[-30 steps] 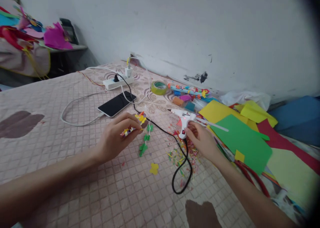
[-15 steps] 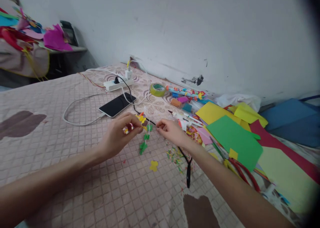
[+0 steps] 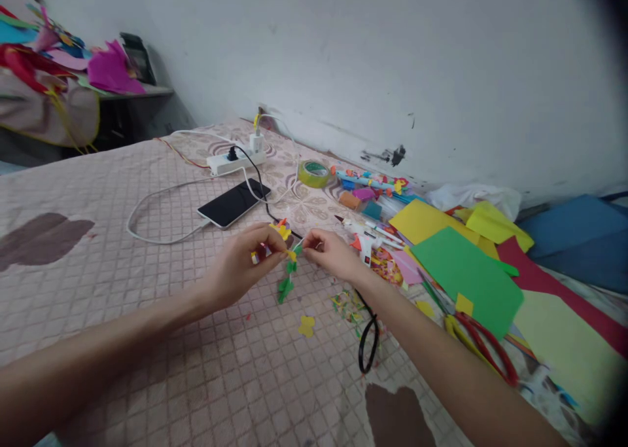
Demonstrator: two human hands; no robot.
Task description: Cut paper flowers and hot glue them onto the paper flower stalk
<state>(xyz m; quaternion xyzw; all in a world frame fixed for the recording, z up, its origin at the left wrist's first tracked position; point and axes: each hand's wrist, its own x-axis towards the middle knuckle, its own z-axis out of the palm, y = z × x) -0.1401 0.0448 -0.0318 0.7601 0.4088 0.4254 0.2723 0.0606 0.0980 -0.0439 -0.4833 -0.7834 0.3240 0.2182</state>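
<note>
My left hand (image 3: pixel 245 254) is closed in a pinch on a yellow paper flower, with more coloured paper bits tucked under its fingers. Close against it, my right hand (image 3: pixel 331 256) pinches the upper end of a thin white string (image 3: pixel 299 243). Green paper leaves (image 3: pixel 285 288) hang along that string, between and below my hands. A loose yellow paper flower (image 3: pixel 307 326) lies on the quilted cover (image 3: pixel 206 368). Behind my right hand, the white glue gun (image 3: pixel 366 249) rests on the cover, partly hidden by the wrist.
A phone (image 3: pixel 233 203) on a white cable and a power strip (image 3: pixel 235 162) are at the back left. Tape (image 3: pixel 314 173) stands beyond my hands. Scissors (image 3: pixel 483 345), coloured paper sheets (image 3: pixel 466 273) and paper scraps (image 3: pixel 350 303) lie right. The glue gun's black cord (image 3: pixel 367 352) loops nearby.
My right hand has let go of the glue gun, leaving it on the cover, and moved left to the string. My left hand has shifted slightly right, towards my right hand.
</note>
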